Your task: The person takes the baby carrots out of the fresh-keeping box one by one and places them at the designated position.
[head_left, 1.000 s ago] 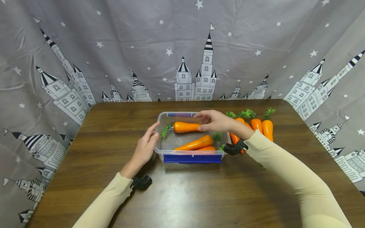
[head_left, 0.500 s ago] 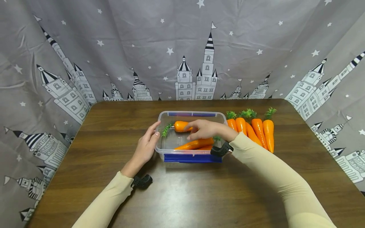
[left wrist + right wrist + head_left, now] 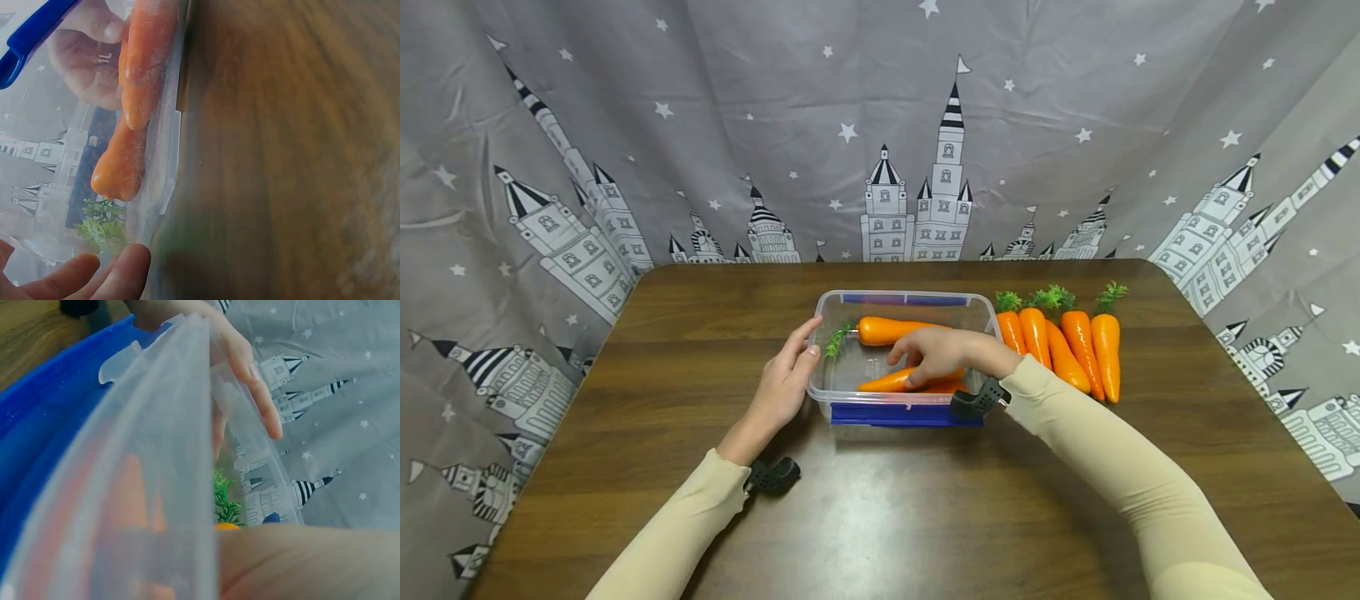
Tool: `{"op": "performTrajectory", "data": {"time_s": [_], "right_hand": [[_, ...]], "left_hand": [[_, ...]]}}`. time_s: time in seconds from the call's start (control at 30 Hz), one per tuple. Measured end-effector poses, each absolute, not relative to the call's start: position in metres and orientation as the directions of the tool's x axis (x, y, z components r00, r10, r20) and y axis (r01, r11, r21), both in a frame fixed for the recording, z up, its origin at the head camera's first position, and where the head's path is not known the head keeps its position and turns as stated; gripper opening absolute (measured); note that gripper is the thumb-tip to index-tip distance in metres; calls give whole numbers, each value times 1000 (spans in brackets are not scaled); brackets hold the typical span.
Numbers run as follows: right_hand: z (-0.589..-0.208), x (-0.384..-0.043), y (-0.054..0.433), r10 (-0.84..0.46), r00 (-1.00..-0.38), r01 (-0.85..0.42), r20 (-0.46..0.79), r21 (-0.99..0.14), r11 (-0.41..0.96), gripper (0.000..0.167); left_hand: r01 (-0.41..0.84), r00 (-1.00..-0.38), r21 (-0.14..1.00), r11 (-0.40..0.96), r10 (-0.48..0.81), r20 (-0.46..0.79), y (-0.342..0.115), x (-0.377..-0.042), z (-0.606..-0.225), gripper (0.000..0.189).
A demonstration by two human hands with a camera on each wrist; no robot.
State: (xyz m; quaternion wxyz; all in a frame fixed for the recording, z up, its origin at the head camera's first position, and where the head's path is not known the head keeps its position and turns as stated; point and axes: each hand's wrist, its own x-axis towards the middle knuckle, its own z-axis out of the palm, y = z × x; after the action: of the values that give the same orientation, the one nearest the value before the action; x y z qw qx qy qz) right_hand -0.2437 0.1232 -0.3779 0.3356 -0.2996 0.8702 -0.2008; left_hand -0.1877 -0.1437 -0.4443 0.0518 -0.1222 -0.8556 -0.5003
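A clear plastic box [image 3: 850,395] with blue clips [image 3: 906,415] stands mid-table. Inside it, one carrot [image 3: 886,331] lies along the back, its green top [image 3: 838,342] to the left. Two more lie along the front wall. My right hand [image 3: 938,350] reaches in and grips the upper front carrot [image 3: 880,384], thumb on its near side and fingers curled behind. The left wrist view shows that thumb [image 3: 103,25] against the carrot through the box wall. My left hand [image 3: 781,390] rests on the box's left end, fingers [image 3: 259,403] extended along it.
Several carrots [image 3: 1078,346] with green tops lie side by side on the wooden table [image 3: 715,317], close to the box's right end. A grey curtain [image 3: 760,108] printed with castles hangs behind the table.
My right hand has let go of the back carrot, moved left and then toward the front of the box, onto a front carrot. My left hand has stayed at the box's left end.
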Motion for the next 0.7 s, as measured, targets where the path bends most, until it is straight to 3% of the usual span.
{"op": "performTrajectory", "data": {"time_s": [0.7], "right_hand": [[-377,-236,119,-555,-674,-404,-487,-387,829,26]], "left_hand": [[261,-965,837,481,162,207,-144,-187,-443,48]]}}
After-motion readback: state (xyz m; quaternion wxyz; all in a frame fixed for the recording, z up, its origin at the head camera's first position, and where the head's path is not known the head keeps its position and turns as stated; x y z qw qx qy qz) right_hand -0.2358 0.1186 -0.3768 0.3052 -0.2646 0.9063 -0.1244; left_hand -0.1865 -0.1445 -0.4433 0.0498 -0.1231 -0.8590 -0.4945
